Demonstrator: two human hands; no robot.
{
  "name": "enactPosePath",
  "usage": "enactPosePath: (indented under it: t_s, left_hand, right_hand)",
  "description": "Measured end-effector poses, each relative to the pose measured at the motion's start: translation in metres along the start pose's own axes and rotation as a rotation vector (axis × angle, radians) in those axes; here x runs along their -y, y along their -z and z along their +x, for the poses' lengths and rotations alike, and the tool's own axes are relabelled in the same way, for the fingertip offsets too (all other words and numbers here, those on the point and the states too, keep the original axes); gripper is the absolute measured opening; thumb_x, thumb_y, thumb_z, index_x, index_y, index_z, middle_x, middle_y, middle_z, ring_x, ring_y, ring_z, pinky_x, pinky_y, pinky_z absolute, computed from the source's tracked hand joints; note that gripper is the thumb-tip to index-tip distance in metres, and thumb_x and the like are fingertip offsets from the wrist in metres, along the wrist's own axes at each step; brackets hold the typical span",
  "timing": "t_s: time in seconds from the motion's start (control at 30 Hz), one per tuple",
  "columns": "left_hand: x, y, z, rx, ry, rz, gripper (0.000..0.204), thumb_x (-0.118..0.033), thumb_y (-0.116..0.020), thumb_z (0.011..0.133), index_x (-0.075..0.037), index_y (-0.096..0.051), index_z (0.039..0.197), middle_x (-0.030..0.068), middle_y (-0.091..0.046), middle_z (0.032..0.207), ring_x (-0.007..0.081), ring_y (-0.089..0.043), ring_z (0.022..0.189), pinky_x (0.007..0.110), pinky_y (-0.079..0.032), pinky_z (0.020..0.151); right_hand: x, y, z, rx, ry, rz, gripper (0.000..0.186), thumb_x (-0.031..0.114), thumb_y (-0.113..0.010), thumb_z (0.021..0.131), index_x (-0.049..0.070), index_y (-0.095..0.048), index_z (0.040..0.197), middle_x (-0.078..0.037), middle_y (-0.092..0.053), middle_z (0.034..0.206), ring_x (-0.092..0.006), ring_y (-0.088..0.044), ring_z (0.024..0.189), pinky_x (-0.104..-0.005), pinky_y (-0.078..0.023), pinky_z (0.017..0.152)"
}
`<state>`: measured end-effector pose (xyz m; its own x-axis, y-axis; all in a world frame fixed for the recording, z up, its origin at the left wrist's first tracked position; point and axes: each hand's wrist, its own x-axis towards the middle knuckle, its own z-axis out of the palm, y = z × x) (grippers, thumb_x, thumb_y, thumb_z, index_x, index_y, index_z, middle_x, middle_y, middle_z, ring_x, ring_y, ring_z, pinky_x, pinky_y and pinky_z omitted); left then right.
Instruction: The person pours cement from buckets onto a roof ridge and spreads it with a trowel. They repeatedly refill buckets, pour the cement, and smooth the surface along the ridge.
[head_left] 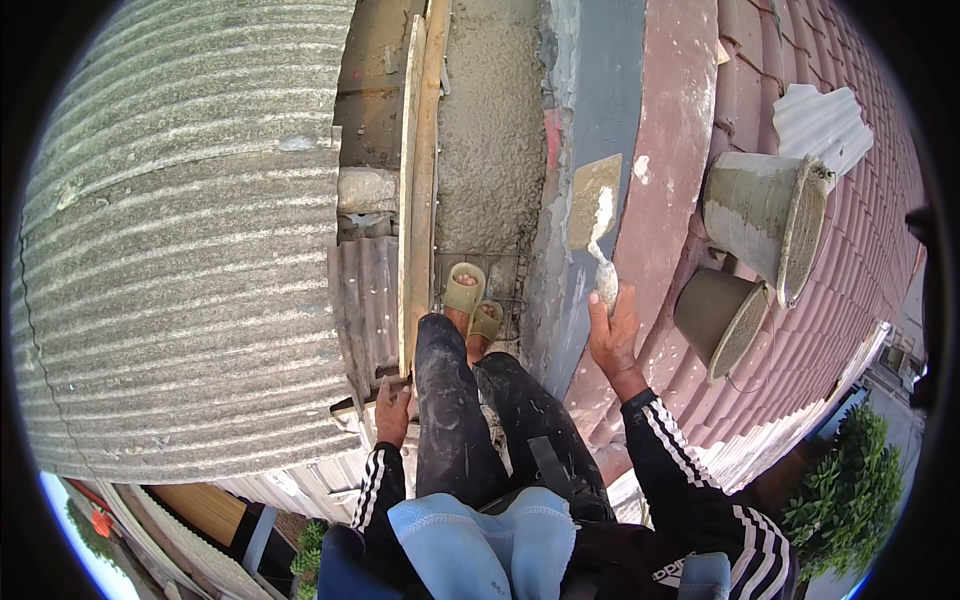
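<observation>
My right hand [615, 335] is closed round the mortar-coated handle of a trowel [598, 205]. The trowel's broad, flat blade lies over the grey ledge, pointing away from me, with pale mortar along its neck. My left hand [392, 415] is low beside my left leg, its fingers apart by the near end of a long wooden plank [420, 190]; whether they touch it is hard to tell. Wet grey concrete [490, 130] fills the channel between the plank and the ledge [607, 90]. Metal rebar [510, 290] shows at its near end, by my sandalled feet.
Two mortar-caked buckets, a larger bucket [745, 205] and a smaller bucket [712, 308], lie tilted on the red tiled roof [850, 210] at right. A loose corrugated piece [825, 125] is behind them. Grey corrugated roofing [190, 250] spreads across the left. Lower ground and plants show beyond the roof edges.
</observation>
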<state>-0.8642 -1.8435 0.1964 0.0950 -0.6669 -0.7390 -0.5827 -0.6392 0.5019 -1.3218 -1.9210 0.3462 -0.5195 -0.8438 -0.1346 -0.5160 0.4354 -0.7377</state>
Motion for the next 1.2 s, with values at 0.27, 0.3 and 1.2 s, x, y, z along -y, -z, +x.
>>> enactPosePath:
  t_s: [0.27,0.3,1.2]
  left_hand:
    - [-0.092,0.012,0.031,0.035,-0.015,-0.109,0.067,-0.033,-0.066,0.1,0.004,-0.046,0.152,0.0194,-0.069,0.127,0.0237,-0.065,0.116,0.033,-0.048,0.103]
    - [-0.1,0.009,0.032,0.053,-0.067,-0.073,0.066,-0.032,-0.066,0.1,0.003,-0.046,0.152,0.0186,-0.07,0.125,0.0225,-0.066,0.115,0.033,-0.048,0.101]
    - [0.099,-0.045,-0.046,0.249,0.548,-0.354,0.059,-0.021,-0.063,0.104,0.006,-0.044,0.153,0.0202,-0.059,0.144,0.0226,-0.057,0.132,0.033,-0.042,0.112]
  right_hand:
    - [-0.039,-0.029,-0.079,0.305,-0.481,0.054,0.034,0.032,-0.061,0.104,0.0,-0.052,0.11,-0.018,-0.062,0.083,-0.0309,-0.063,0.072,-0.0457,-0.049,0.068]
    - [-0.045,-0.041,-0.084,0.368,-0.582,0.145,0.033,0.035,-0.061,0.104,0.003,-0.052,0.107,-0.006,-0.06,0.08,-0.0145,-0.057,0.062,-0.0321,-0.048,0.053]
    - [-0.228,-0.423,-0.105,0.161,-1.337,0.528,0.032,0.037,-0.056,0.102,0.006,-0.064,0.104,-0.01,-0.069,0.09,-0.027,-0.069,0.073,-0.0398,-0.056,0.056]
